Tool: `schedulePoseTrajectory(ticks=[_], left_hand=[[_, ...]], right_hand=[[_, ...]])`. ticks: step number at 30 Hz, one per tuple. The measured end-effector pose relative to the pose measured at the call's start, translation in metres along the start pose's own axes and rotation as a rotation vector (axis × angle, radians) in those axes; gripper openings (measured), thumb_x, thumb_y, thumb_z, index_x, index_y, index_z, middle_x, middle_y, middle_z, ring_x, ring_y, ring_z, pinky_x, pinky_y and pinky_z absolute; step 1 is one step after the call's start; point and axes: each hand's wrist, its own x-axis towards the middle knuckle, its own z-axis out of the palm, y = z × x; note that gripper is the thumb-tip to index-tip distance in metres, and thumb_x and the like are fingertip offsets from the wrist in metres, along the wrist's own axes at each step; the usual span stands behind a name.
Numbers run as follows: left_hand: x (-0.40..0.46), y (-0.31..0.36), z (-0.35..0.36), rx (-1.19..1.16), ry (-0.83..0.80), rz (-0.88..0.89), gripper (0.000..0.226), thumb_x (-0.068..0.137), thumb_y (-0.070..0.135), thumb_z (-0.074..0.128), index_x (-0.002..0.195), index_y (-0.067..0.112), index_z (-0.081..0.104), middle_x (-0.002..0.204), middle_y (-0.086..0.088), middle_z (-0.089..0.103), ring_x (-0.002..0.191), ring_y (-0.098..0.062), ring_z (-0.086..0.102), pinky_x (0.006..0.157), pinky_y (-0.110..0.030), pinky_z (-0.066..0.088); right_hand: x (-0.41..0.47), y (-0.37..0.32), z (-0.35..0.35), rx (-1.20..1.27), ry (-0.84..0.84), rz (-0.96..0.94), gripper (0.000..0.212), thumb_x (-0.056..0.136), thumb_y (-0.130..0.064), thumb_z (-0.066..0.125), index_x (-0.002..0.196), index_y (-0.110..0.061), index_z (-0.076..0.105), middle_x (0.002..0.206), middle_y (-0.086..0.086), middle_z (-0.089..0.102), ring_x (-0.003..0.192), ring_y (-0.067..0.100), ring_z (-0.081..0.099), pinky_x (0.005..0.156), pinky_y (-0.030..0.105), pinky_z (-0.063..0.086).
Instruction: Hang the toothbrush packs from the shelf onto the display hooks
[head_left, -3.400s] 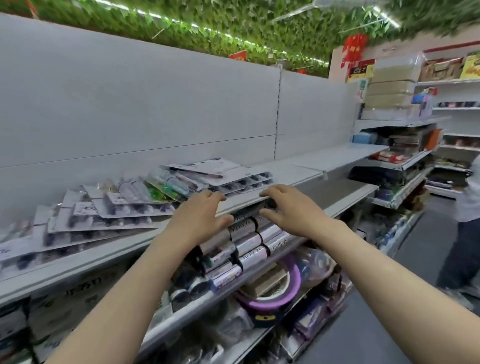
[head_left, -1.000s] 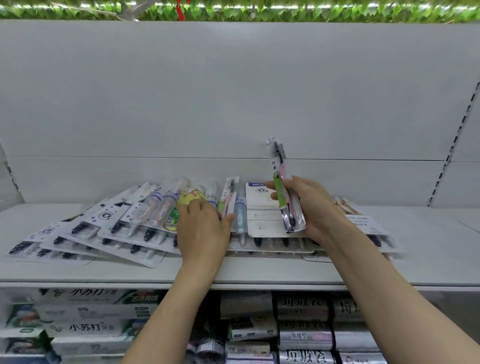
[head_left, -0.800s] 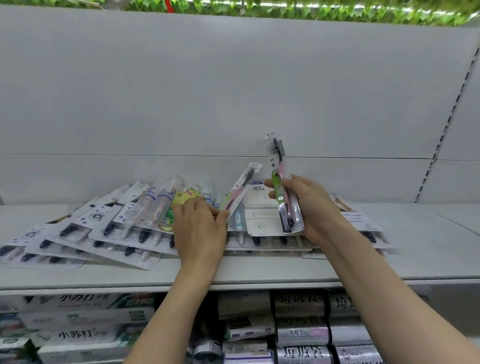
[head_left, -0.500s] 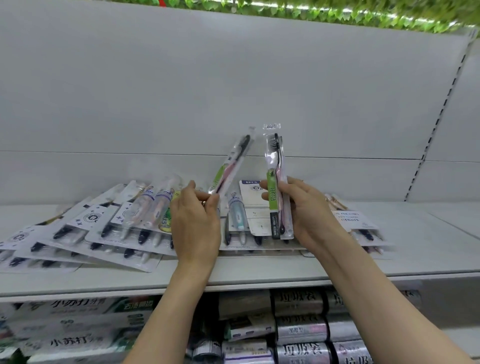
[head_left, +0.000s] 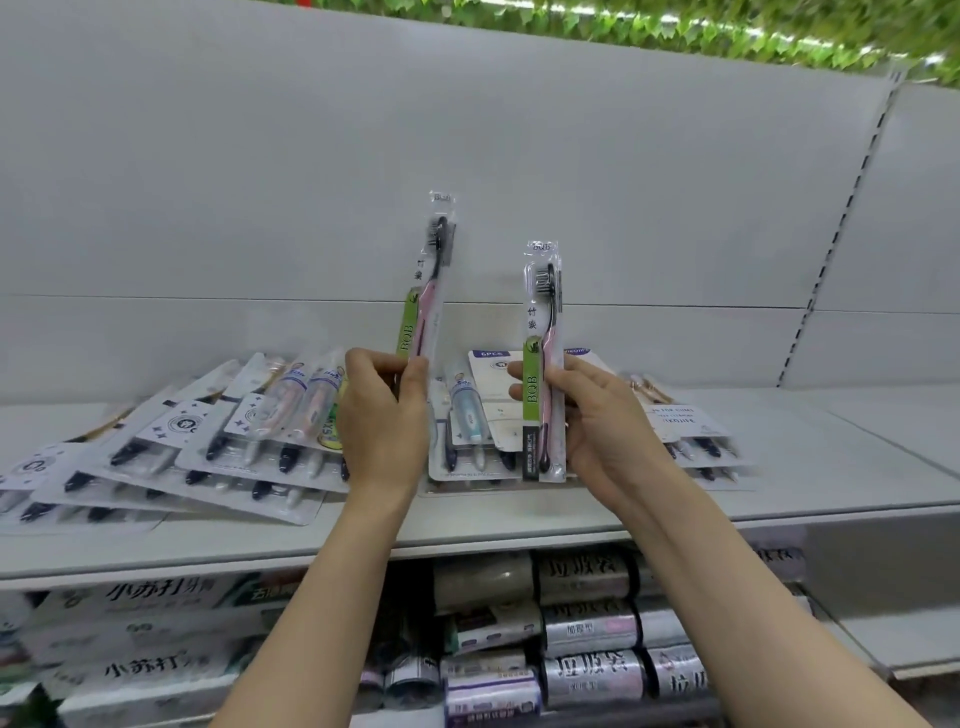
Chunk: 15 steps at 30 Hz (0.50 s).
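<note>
My left hand (head_left: 383, 421) pinches the lower end of a slim pink toothbrush pack (head_left: 427, 291) with a green label and holds it upright above the shelf. My right hand (head_left: 597, 415) grips a second pink toothbrush pack (head_left: 543, 332) of the same kind, also upright, a little lower and to the right. Behind both hands, several flat multi-brush packs (head_left: 208, 447) lie fanned out on the white shelf (head_left: 519, 519). More packs (head_left: 691, 436) lie to the right of my right hand. No display hooks are in view.
A plain white back panel (head_left: 467, 156) rises behind the shelf, with a slotted upright (head_left: 841, 244) at the right. Below the shelf edge stand toothpaste boxes (head_left: 140, 597) at the left and rolls of bags (head_left: 587, 623) at the right.
My left hand has lifted a slim pack off the pile and raised it upright. My right hand has kept its own pack upright. The view has tilted slightly.
</note>
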Motion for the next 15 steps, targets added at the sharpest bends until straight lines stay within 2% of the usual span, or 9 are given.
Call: schedulePoseTrajectory(ticks=[2,5,8,11,15], left_hand=[[0.001,-0.002,0.000,0.008,0.021,-0.023,0.019,0.094,0.030,0.064,0.102,0.015,0.054,0.083,0.015,0.057,0.074,0.004,0.053,0.061,-0.016,0.038],[0.000,0.001,0.001,0.052,-0.017,-0.047,0.024,0.091,0.029,0.068,0.103,0.015,0.052,0.081,0.012,0.057,0.077,-0.014,0.060,0.068,-0.032,0.046],[-0.003,0.010,0.007,-0.010,-0.101,-0.149,0.043,0.087,0.027,0.074,0.120,0.017,0.047,0.086,0.004,0.057,0.083,-0.022,0.062,0.075,-0.038,0.052],[-0.009,0.014,0.012,-0.001,-0.118,-0.155,0.056,0.086,0.027,0.075,0.134,0.018,0.047,0.097,-0.002,0.056,0.089,-0.021,0.059,0.076,-0.032,0.046],[-0.022,0.020,0.008,-0.021,-0.099,-0.093,0.035,0.091,0.025,0.068,0.123,0.016,0.060,0.102,0.001,0.064,0.089,-0.015,0.059,0.072,-0.024,0.043]], right_hand=[[-0.004,-0.001,-0.001,-0.007,-0.006,0.005,0.026,0.103,-0.009,0.047,0.105,-0.010,0.072,0.108,0.007,0.076,0.093,0.018,0.071,0.084,0.038,0.055],[-0.016,-0.007,-0.004,0.011,-0.031,0.015,0.025,0.103,-0.008,0.047,0.105,-0.009,0.072,0.108,0.008,0.076,0.091,0.018,0.071,0.076,0.031,0.058],[-0.029,-0.014,-0.010,0.037,-0.042,0.028,0.026,0.103,-0.008,0.047,0.101,-0.009,0.073,0.106,0.009,0.077,0.089,0.018,0.071,0.067,0.031,0.060],[-0.044,-0.020,-0.022,0.045,-0.038,0.023,0.025,0.103,-0.009,0.047,0.107,-0.006,0.072,0.108,0.011,0.076,0.088,0.018,0.071,0.067,0.031,0.059],[-0.060,-0.021,-0.039,0.053,-0.041,0.007,0.026,0.103,-0.008,0.046,0.118,-0.002,0.067,0.111,0.011,0.075,0.092,0.019,0.071,0.077,0.028,0.058]])
